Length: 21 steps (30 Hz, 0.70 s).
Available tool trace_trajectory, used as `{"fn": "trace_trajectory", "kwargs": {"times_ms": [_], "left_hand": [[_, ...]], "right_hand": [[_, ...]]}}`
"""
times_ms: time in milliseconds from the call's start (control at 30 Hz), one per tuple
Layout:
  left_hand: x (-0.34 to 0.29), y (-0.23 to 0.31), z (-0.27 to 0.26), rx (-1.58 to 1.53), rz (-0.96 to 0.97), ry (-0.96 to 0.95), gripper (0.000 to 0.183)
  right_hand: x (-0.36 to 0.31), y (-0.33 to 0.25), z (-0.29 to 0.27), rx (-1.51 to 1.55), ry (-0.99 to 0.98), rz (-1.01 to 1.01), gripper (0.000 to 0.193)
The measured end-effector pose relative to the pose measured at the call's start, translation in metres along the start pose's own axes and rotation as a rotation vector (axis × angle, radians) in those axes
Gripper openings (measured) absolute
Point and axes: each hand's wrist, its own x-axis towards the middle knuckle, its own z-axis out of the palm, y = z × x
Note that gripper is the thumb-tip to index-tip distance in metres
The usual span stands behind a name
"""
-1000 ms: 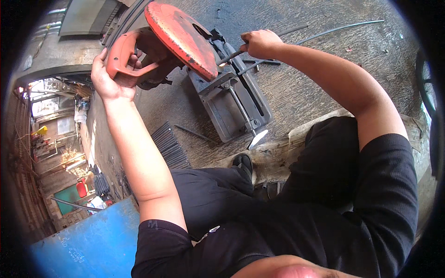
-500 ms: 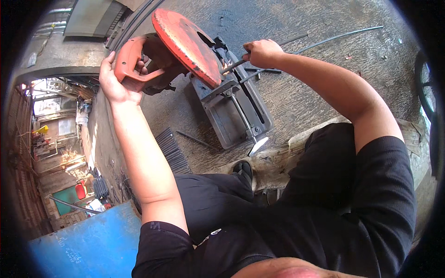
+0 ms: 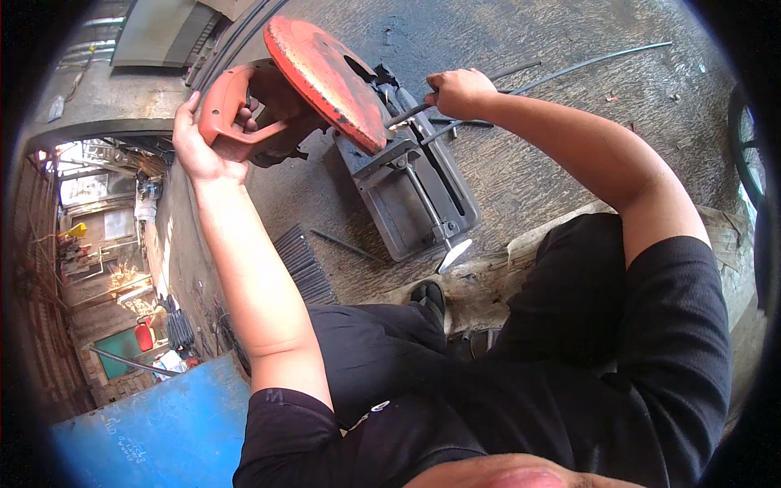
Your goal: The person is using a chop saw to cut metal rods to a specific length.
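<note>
My left hand (image 3: 213, 150) is wrapped round the orange D-shaped handle (image 3: 221, 106) of a chop saw. The saw's round orange guard (image 3: 325, 77), scuffed along its rim, hides most of the blade. Beneath it is the grey metal base (image 3: 390, 215) with a screw clamp (image 3: 421, 191). My right hand (image 3: 460, 92) is closed round a dark metal rod (image 3: 413, 114), whose one end reaches in under the guard beside the clamp. A small bright spot shows by the guard's edge, where the rod meets it. The contact itself is hidden.
A row of cut dark rods (image 3: 305, 264) lies on the ground left of the base, with a single rod (image 3: 343, 244) beside it. A long thin rod (image 3: 598, 67) extends to the far right. A blue panel (image 3: 159, 423) stands at the lower left. My foot (image 3: 429, 299) is near the base.
The sparks beside the guard look smaller now. Both hands keep their grips, and the saw and rod have hardly moved.
</note>
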Motion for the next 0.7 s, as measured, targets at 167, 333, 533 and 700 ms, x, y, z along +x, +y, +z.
{"fn": "trace_trajectory", "kwargs": {"times_ms": [167,333,533,700], "left_hand": [[-0.0033,0.0005,0.0051,0.003,0.005,0.043,0.054],[-0.001,-0.0005,0.0025,-0.007,0.005,0.043,0.054],[-0.0003,0.0005,0.0013,-0.013,0.01,0.028,0.059],[0.0,0.0002,0.0027,-0.038,-0.014,0.057,0.059]], "right_hand": [[-0.0008,-0.0006,-0.0016,-0.006,-0.016,0.002,0.035],[-0.0014,-0.0005,-0.0008,0.008,-0.015,0.011,0.035],[-0.0041,0.0003,-0.001,-0.006,0.008,-0.013,0.034],[-0.0052,0.0004,-0.0004,0.016,0.03,-0.022,0.034]]}}
